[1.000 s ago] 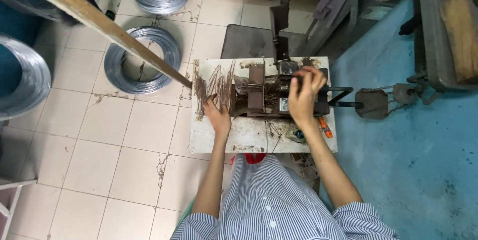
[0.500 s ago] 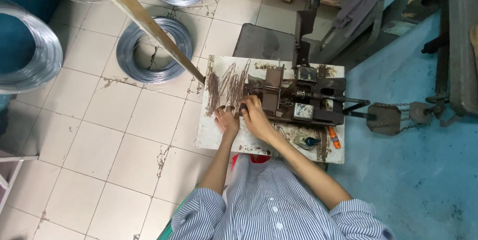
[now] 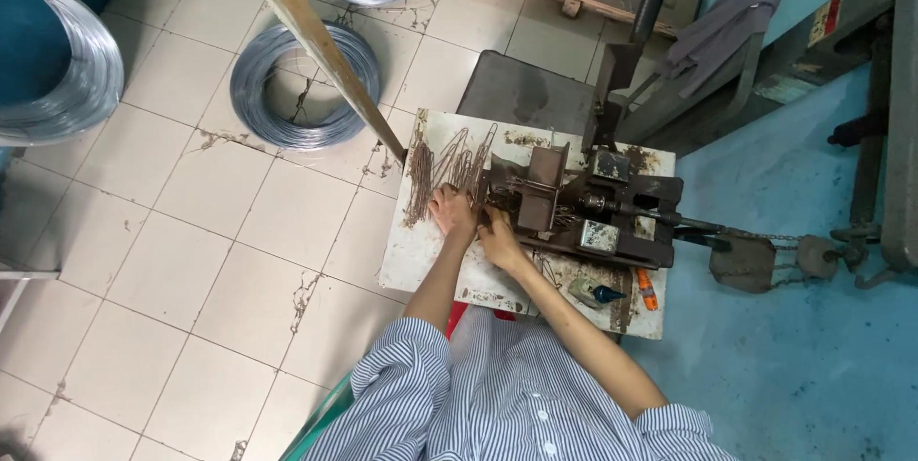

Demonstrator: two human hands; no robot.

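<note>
Clearly your left hand (image 3: pixel 451 210) and right hand (image 3: pixel 497 234), fingers curled on the rusty wire pieces (image 3: pixel 449 166) (grip unclear) on the desk (image 3: pixel 421 251), sat so close to the press (image 3: pixel 583 203) that a slip risked a pinch.

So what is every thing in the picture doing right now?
Left hand: resting on the pile of rusty wire pieces.
Right hand: on the white board, against the machine's left end.
Rusty wire pieces: lying loose, fanned out.
Metal machine: sitting on the white board.
Wire coil: flat on the tiled floor.
Wooden pole: leaning at a slant.
Grey cloth: draped over a frame.
</note>
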